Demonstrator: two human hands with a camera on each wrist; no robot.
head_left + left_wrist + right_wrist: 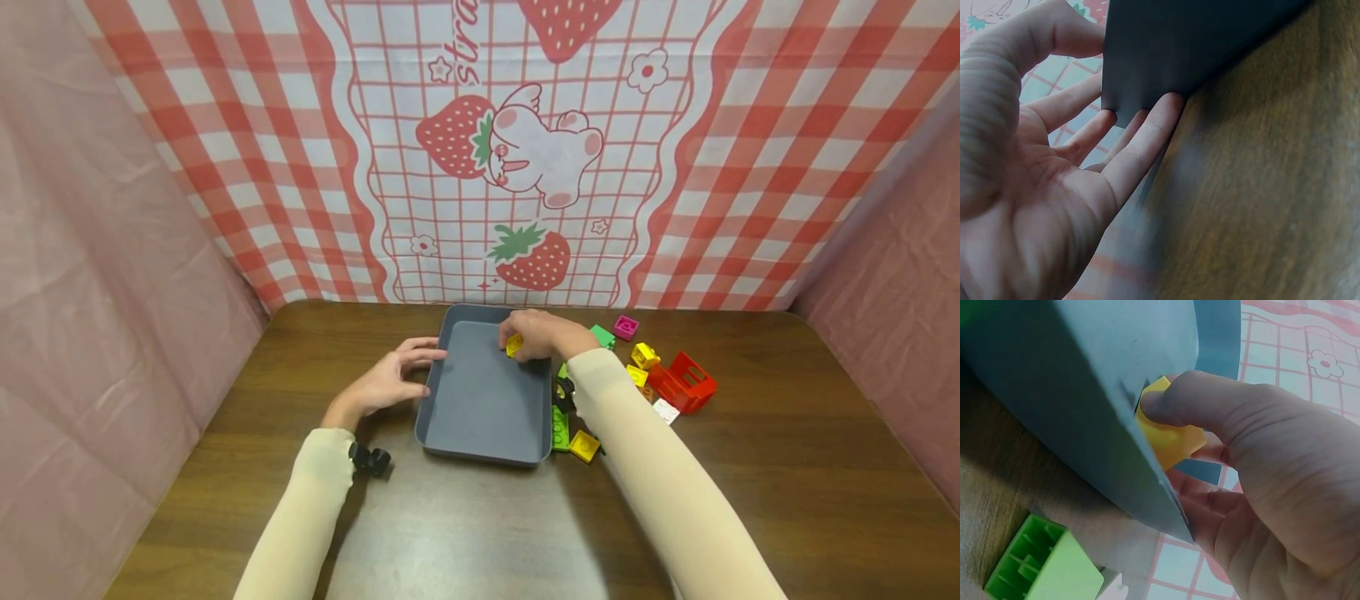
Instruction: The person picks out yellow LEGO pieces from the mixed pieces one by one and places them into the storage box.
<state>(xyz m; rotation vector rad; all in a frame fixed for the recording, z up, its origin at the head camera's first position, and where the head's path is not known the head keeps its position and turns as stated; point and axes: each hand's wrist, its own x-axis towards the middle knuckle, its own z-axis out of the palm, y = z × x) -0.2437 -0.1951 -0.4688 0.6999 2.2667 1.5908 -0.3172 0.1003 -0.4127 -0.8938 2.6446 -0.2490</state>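
A grey rectangular tray [483,400] lies on the wooden table. Against its left wall rests my left hand [382,382], its fingers fairly straight and touching the wall and rim, as the left wrist view also shows. Over the tray's far right part, my right hand [534,335] pinches a yellow toy brick [1169,440] between thumb and fingers, just inside the right wall. The brick is partly covered by the fingers and the tray wall; whether it touches the tray floor, I cannot tell.
Right of the tray lie loose bricks: a long green one [560,429], a flat yellow one [584,446], another green one [602,337], a magenta one [626,327] and a yellow one [644,356]. A red openwork piece [686,383] and a white piece [665,411] sit farther right.
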